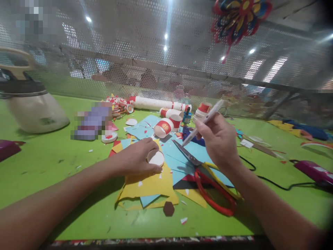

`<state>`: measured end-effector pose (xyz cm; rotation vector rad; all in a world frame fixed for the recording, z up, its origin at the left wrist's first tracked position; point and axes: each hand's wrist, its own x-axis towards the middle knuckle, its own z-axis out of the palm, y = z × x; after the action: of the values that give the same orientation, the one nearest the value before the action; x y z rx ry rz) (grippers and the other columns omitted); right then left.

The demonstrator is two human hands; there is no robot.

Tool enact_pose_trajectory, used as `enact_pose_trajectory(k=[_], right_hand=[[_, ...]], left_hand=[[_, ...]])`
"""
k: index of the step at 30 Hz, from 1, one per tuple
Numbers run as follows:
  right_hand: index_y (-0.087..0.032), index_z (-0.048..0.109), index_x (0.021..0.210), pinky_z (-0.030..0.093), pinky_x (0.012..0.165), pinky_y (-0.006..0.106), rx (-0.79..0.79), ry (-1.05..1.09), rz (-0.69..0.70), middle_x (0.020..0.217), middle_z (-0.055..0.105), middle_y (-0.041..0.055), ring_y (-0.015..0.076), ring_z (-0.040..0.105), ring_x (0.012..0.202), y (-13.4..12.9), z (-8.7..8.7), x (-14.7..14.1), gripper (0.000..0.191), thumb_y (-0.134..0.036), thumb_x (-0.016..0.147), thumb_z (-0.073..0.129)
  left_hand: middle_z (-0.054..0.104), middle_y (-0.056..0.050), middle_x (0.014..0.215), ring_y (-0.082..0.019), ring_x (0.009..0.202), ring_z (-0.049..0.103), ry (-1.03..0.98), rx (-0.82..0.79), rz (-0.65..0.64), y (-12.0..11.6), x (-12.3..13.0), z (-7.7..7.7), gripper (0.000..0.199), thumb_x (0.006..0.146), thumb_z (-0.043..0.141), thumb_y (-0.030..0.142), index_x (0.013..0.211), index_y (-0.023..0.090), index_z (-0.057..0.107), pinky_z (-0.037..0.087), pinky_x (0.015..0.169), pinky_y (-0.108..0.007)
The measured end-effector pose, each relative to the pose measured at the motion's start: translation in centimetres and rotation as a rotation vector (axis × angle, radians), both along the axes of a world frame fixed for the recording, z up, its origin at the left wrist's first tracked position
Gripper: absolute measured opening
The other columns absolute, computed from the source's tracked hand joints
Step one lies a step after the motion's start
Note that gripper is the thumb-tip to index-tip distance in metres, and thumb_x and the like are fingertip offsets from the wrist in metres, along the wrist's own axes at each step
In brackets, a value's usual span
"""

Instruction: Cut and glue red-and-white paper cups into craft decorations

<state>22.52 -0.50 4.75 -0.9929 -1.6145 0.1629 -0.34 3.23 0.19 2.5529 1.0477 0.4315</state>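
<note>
My left hand point(137, 156) curls round a white round piece point(156, 158), like a cut-off cup end, and presses it on a sheet of yellow paper point(148, 184). Raised at the right, my right hand point(220, 139) grips a white pen point(205, 119), its tip pointing down to the left. Below that hand lie large scissors point(191, 156) with one red and one yellow handle, over sheets of light blue paper point(177, 156). Red and white paper cups point(163, 127) stand or lie beyond the hands.
Behind are a stack of cups point(156, 103) on its side and a small blue bottle point(187, 116). A white spray bottle point(39, 111) and a purple phone-like slab point(92, 121) are leftward. A purple glue gun point(314, 172) with a black cord lies right. A brown hexagon point(169, 208) is near the edge.
</note>
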Motion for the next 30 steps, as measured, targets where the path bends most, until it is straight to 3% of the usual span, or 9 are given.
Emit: enact_pose_trajectory(k=[6, 10, 15, 23, 28, 30], right_hand=[[-0.022, 0.049, 0.085, 0.042, 0.042, 0.022, -0.080, 0.117, 0.084, 0.058, 0.051, -0.0074, 0.0083, 0.049, 0.045, -0.4, 0.2, -0.4, 0.005, -0.022, 0.086, 0.054], [-0.020, 0.051, 0.088, 0.052, 0.051, 0.027, -0.119, 0.133, 0.106, 0.068, 0.057, -0.0043, 0.0103, 0.059, 0.052, 0.9, -0.7, 0.1, 0.007, -0.026, 0.086, 0.055], [-0.019, 0.050, 0.096, 0.059, 0.062, 0.035, -0.198, 0.089, 0.140, 0.078, 0.064, 0.0017, 0.0168, 0.068, 0.067, 1.8, -1.9, 0.4, 0.019, -0.035, 0.088, 0.053], [-0.017, 0.061, 0.092, 0.054, 0.069, 0.034, -0.178, -0.249, 0.148, 0.087, 0.070, 0.0061, 0.0182, 0.067, 0.076, 1.4, -2.7, 0.0, 0.009, -0.018, 0.086, 0.054], [-0.018, 0.069, 0.097, 0.048, 0.085, 0.036, -0.095, -0.512, 0.204, 0.102, 0.065, 0.0092, 0.0201, 0.061, 0.095, 1.5, -3.3, 0.1, 0.024, -0.005, 0.082, 0.055], [-0.018, 0.072, 0.097, 0.047, 0.084, 0.038, -0.068, -0.591, 0.191, 0.105, 0.061, 0.0116, 0.0222, 0.057, 0.098, 1.6, -3.5, 0.2, 0.028, -0.003, 0.080, 0.056]], left_hand=[[0.062, -0.009, 0.107, -0.024, 0.091, 0.058, -0.077, -0.045, -0.023, 0.3, -0.4, 0.5, 0.047, 0.076, 0.063, 0.049, 0.114, 0.021, 0.060, 0.044, 0.076, -0.034], [0.060, -0.011, 0.119, -0.026, 0.097, 0.058, -0.100, -0.074, 0.009, 0.4, -0.8, 0.4, 0.063, 0.074, 0.066, 0.045, 0.129, 0.020, 0.050, 0.045, 0.079, -0.037], [0.059, -0.009, 0.120, -0.025, 0.100, 0.057, -0.117, -0.079, 0.003, 0.1, -0.7, 0.2, 0.057, 0.073, 0.067, 0.042, 0.123, 0.022, 0.050, 0.045, 0.082, -0.036], [0.059, -0.005, 0.100, -0.022, 0.086, 0.055, -0.042, 0.000, -0.012, -0.6, -0.1, 0.8, 0.041, 0.071, 0.069, 0.044, 0.100, 0.019, 0.056, 0.042, 0.071, -0.031], [0.059, -0.004, 0.095, -0.021, 0.081, 0.054, -0.035, -0.048, 0.014, -1.1, 0.0, 1.0, 0.042, 0.069, 0.070, 0.046, 0.097, 0.018, 0.056, 0.041, 0.067, -0.030], [0.058, -0.005, 0.095, -0.021, 0.082, 0.054, -0.022, -0.038, -0.001, -1.1, 0.0, 1.0, 0.043, 0.069, 0.070, 0.048, 0.097, 0.018, 0.056, 0.042, 0.067, -0.031]])
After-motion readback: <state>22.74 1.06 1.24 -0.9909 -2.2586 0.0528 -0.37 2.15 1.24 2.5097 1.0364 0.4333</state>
